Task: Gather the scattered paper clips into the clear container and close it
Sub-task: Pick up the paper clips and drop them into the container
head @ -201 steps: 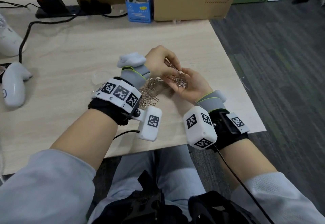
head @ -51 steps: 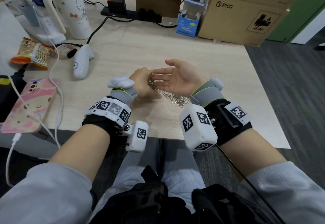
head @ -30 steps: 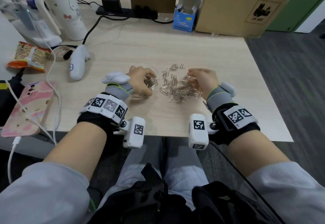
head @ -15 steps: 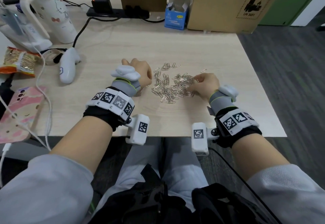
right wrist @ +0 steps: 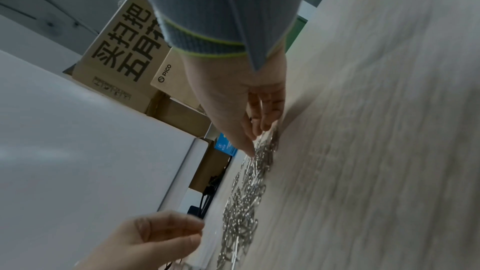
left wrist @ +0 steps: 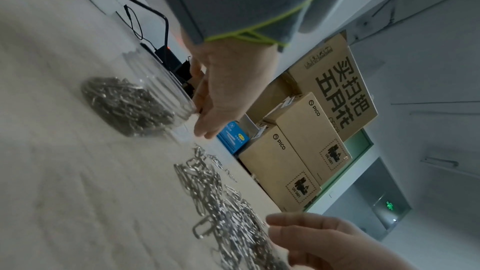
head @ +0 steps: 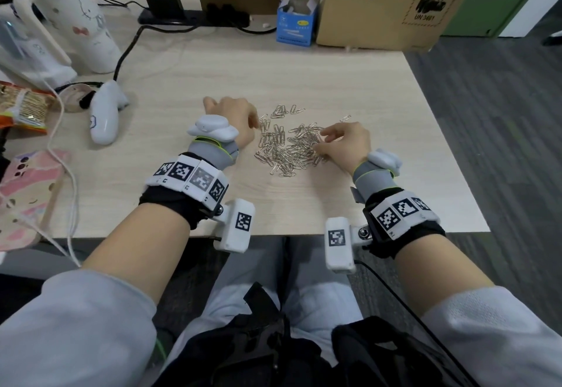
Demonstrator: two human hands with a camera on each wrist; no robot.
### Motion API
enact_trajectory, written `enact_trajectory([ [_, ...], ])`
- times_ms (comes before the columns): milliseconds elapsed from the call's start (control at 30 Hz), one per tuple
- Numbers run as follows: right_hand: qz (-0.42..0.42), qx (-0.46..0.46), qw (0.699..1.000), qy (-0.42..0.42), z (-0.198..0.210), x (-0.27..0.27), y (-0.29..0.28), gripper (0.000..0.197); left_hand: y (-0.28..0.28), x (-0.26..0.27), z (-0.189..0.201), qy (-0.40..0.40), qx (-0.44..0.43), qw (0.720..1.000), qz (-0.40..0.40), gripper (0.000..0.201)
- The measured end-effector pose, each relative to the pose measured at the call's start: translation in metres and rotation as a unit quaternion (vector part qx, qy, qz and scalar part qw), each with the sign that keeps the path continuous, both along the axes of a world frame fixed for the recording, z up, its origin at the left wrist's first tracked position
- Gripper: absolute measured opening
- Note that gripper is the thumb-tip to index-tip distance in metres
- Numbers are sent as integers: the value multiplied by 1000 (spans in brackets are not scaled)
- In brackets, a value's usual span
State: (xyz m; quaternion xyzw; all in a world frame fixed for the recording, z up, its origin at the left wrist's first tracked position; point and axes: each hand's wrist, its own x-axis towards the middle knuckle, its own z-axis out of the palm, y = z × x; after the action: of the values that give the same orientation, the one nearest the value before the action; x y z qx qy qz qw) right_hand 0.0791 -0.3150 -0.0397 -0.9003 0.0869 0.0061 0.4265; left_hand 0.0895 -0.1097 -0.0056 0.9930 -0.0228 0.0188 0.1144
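Two hands on my desk (head: 349, 82), pile between them. Leftmost: my left hand (head: 234, 119) stands beside the clear container (left wrist: 145, 98), fingers loosely curved at its wall; whether they actually grip it I cannot tell, and the head view hides the container behind that hand. It already holds a dark heap of clips. Middle: the loose paper clips (head: 289, 146) lie flat in a spread just right of the container, a few strays toward the far edge. Right: my right hand (head: 346, 143) sits on the pile's right rim, fingers curled down onto clips, nothing clearly pinched. Judgement: right hand nearer, sweep goes leftward toward the container.
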Motion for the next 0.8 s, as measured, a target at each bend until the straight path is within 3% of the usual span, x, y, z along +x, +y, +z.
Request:
enact_trajectory([
  [233, -1, -19, 998, 68, 2, 2, -6, 50, 5, -2, 4, 50, 65, 996, 39, 18],
  [533, -6, 12, 998, 56, -2, 7, 3, 32, 11, 0, -1, 39, 57, 996, 57, 26],
  [800, -8, 44, 997, 58, -5, 11, 8, 24, 21, 0, 0, 103, 79, 988, 83, 10],
])
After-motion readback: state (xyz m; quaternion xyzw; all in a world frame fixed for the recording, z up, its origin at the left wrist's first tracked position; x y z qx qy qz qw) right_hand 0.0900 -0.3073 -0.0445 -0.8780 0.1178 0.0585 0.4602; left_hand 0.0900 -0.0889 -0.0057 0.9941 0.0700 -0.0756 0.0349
